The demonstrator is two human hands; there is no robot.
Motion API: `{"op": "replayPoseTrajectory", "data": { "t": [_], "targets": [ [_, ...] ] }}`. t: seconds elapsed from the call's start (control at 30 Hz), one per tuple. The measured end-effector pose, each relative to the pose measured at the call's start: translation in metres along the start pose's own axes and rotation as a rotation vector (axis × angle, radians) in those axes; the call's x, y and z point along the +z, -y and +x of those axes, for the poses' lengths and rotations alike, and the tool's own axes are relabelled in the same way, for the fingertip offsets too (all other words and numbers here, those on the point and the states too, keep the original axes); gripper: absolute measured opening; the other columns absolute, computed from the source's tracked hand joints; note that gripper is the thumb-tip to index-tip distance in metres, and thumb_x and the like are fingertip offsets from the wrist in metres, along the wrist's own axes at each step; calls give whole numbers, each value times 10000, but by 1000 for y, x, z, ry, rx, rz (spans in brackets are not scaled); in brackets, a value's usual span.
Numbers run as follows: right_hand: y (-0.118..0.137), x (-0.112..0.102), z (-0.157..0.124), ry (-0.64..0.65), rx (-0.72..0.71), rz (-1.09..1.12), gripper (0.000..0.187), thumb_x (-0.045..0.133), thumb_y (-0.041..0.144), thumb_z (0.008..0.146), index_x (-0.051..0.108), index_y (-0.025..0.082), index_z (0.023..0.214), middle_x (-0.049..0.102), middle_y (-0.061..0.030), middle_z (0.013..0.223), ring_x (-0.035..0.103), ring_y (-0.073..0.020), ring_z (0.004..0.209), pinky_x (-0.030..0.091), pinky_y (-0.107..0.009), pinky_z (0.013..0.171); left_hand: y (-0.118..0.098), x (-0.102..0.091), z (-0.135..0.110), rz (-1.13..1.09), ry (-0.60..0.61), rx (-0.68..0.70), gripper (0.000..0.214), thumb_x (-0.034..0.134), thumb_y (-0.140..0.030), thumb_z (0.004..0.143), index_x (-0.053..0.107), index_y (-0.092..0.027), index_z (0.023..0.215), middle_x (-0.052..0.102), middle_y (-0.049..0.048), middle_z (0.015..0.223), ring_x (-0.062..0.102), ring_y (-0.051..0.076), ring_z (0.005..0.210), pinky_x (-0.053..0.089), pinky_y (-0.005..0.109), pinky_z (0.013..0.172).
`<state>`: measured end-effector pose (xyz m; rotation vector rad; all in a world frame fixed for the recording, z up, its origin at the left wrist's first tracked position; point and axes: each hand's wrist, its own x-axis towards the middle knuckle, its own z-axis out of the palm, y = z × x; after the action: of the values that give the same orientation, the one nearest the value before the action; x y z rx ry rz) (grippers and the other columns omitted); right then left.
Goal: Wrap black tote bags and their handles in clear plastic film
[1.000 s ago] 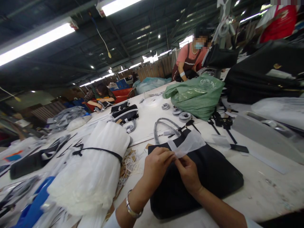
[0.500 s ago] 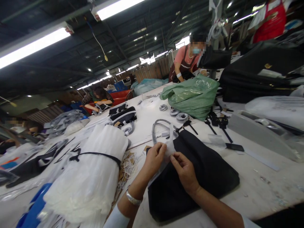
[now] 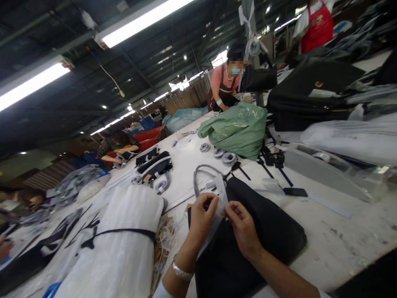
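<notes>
A black bag (image 3: 266, 231) lies flat on the table in front of me, its wrapped grey handle (image 3: 201, 169) looping away at the far end. Over the bag's left part runs a strip of translucent white wrapping (image 3: 221, 191). My left hand (image 3: 203, 213) pinches this wrapping between thumb and fingers. Just to the right, my right hand (image 3: 240, 221) has its fingertips closed on the wrapping's other edge. Both hands are close together above the bag. What lies beneath the wrapping is partly hidden by my fingers.
To the left stands a tied bundle of white foam sheets (image 3: 124, 231). A green plastic sack (image 3: 237, 128), rolled grey straps (image 3: 229, 159) and black tags (image 3: 273, 159) lie beyond the bag. A grey tape dispenser (image 3: 328, 171) is at right. A co-worker (image 3: 226, 82) stands across the table.
The view has turned slightly, so the surroundings sit further left. My hands keep their pinch on the white wrapping, with little shift over the bag.
</notes>
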<state>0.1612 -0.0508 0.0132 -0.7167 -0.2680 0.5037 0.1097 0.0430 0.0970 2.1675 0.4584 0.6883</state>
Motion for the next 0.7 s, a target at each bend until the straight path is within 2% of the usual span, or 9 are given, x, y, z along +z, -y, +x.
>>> {"op": "replayPoseTrajectory", "data": {
  "t": [0.07, 0.13, 0.3, 0.43, 0.57, 0.7],
  "targets": [
    [3, 1, 0, -26, 8, 65, 211, 734, 389, 827, 613, 217, 814, 579, 17, 767, 533, -143, 740, 452, -254, 686, 2, 4, 1, -18, 12, -29, 204, 564, -348, 913, 642, -161, 889, 649, 14, 809, 599, 152, 762, 464, 253, 706],
    [6, 1, 1, -43, 29, 126, 210, 744, 384, 817, 615, 218, 829, 582, 17, 787, 542, -139, 737, 462, -251, 672, 2, 8, 3, -18, 73, -41, 202, 567, -348, 911, 649, -164, 900, 652, 8, 800, 589, 145, 735, 457, 248, 692],
    [10, -1, 4, -77, 82, 224, 339, 774, 408, 778, 621, 269, 1046, 652, 16, 844, 597, -157, 736, 500, -270, 660, -7, 12, 11, 8, 180, -27, 133, 651, -293, 848, 696, -176, 892, 688, 19, 846, 592, 151, 754, 450, 251, 707],
    [13, -2, 8, -99, 98, 280, 403, 819, 347, 737, 628, 279, 1084, 667, 27, 850, 621, -149, 759, 520, -259, 690, -7, 13, 11, -29, 139, -28, 149, 603, -314, 885, 645, -171, 877, 638, 5, 813, 562, 141, 752, 437, 242, 703],
    [13, -2, 9, -114, 97, 285, 420, 834, 322, 721, 648, 273, 1094, 688, 18, 899, 637, -155, 830, 530, -267, 767, -6, 14, 8, -67, 80, -91, 191, 540, -356, 930, 588, -177, 883, 579, -14, 790, 524, 125, 734, 423, 227, 679],
    [17, -2, 8, -103, 74, 259, 400, 819, 334, 742, 661, 258, 1102, 704, -14, 989, 640, -171, 912, 520, -276, 819, -12, 17, 14, -51, 191, -86, 227, 521, -377, 944, 624, -177, 959, 635, 4, 834, 562, 136, 750, 437, 241, 693]
  ]
}}
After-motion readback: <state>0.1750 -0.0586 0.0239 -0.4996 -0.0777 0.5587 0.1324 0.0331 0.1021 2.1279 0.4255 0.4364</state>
